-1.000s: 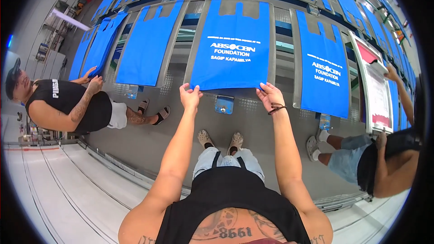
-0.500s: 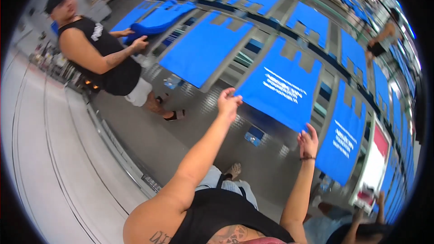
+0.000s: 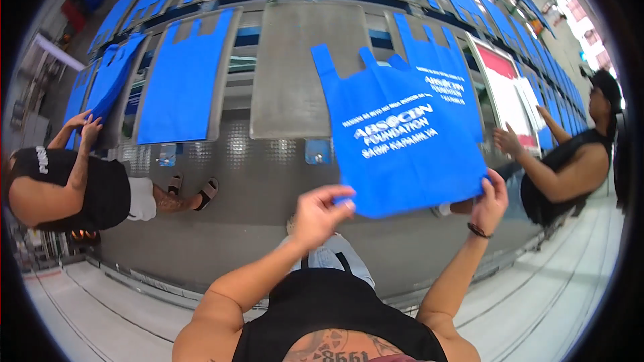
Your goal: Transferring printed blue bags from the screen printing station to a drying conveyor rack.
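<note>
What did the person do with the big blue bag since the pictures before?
The blue bag has come off the grey metal plate, which is now bare. The left hand and right hand hold its bottom edge and have pulled it toward the person and to the right. The other blue bags stay on their plates, with people working on either side.

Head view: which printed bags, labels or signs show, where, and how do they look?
Blue bag: held up by both hands, centre-right; vest-shaped, white print.
Red-and-white sheet: on a right-hand pallet; rectangular.
Small blue tags: on the metal front below the pallets; square.
</note>
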`<state>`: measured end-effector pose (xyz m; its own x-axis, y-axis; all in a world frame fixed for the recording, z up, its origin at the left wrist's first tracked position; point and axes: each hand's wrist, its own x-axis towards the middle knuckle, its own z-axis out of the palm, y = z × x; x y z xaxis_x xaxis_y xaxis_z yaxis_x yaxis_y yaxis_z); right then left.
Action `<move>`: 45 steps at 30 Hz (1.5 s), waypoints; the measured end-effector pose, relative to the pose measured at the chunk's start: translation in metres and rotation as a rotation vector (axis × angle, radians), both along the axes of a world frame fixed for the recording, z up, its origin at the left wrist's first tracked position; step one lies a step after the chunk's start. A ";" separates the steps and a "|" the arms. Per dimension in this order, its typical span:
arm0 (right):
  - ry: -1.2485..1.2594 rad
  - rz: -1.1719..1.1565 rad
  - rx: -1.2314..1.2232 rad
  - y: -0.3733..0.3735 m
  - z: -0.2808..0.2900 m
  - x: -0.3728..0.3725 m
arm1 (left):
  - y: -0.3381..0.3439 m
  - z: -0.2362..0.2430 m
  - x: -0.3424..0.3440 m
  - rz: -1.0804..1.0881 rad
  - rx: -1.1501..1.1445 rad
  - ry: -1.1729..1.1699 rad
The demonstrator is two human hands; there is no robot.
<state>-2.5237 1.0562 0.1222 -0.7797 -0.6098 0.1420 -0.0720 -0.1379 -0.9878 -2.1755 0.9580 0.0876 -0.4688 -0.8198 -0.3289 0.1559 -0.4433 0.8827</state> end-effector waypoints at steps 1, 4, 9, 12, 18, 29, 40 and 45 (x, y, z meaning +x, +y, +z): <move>0.067 -0.095 0.004 0.033 0.009 -0.006 | 0.032 -0.014 -0.011 -0.143 -0.048 0.027; 0.195 -0.261 0.230 0.147 0.012 -0.032 | 0.106 -0.047 -0.025 -0.491 -0.021 0.059; 0.006 -0.270 0.586 0.272 -0.026 -0.012 | 0.116 -0.087 -0.037 -0.896 0.169 -0.082; 0.126 -0.293 0.484 0.281 -0.053 -0.009 | 0.082 -0.070 -0.073 -1.569 -0.245 -0.256; 0.559 0.259 0.704 0.179 -0.067 -0.054 | 0.053 -0.074 -0.282 -1.001 -1.128 0.057; 0.291 0.246 0.505 0.180 -0.165 -0.095 | 0.095 -0.188 -0.349 -0.943 -0.877 0.023; 0.535 0.267 0.898 0.113 -0.294 -0.144 | -0.066 -0.255 -0.277 -0.453 -0.701 -0.281; 0.580 0.161 0.798 -0.001 -0.392 -0.168 | -0.153 -0.360 -0.253 -0.239 -0.706 -0.485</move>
